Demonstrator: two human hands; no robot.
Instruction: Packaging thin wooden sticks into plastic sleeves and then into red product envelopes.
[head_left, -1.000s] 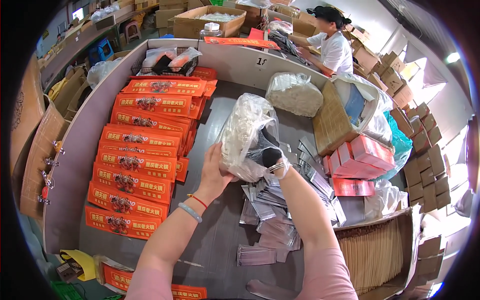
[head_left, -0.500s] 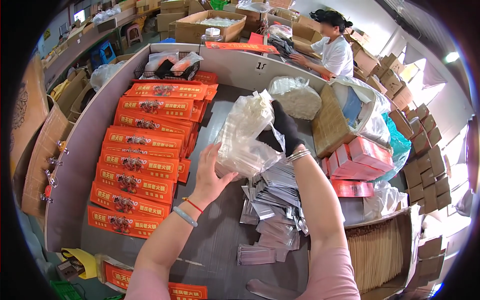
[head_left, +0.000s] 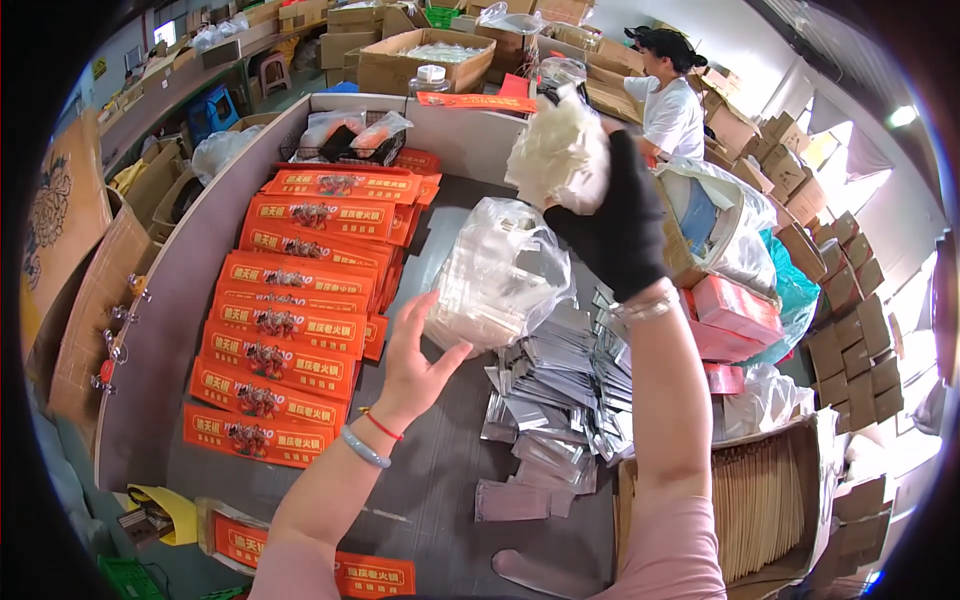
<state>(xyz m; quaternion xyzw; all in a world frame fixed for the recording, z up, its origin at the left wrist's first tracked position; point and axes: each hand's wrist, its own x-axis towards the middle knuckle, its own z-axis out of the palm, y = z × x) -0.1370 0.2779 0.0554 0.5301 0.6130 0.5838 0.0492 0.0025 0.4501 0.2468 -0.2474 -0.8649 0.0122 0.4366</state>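
Note:
My right hand (head_left: 625,215), in a black glove, is closed around a bunch of white, thin, crumpled-looking pieces (head_left: 560,155); their exact kind is unclear. It is raised over the far right of the table. My left hand (head_left: 415,355) is bare, with thumb and fingers spread around the near left side of a clear plastic bag (head_left: 500,285), gripping it. White pieces show inside the bag, whose mouth hangs loose. Just right of it lies a heap of slim silver-grey packets (head_left: 570,375). Overlapping orange-red printed sleeves (head_left: 270,320) are stacked in a long row at the left.
A low grey partition (head_left: 470,130) borders the table. At its far left corner sits a black wire basket (head_left: 345,145) with bags. To the right are pink-red packs (head_left: 735,310) and a box of thin wooden sticks (head_left: 755,500). A person (head_left: 670,100) in white works beyond the partition.
My right hand has come out of the plastic bag and lifted up and right with a bunch of white pieces. My left hand stays at the bag, which has slumped.

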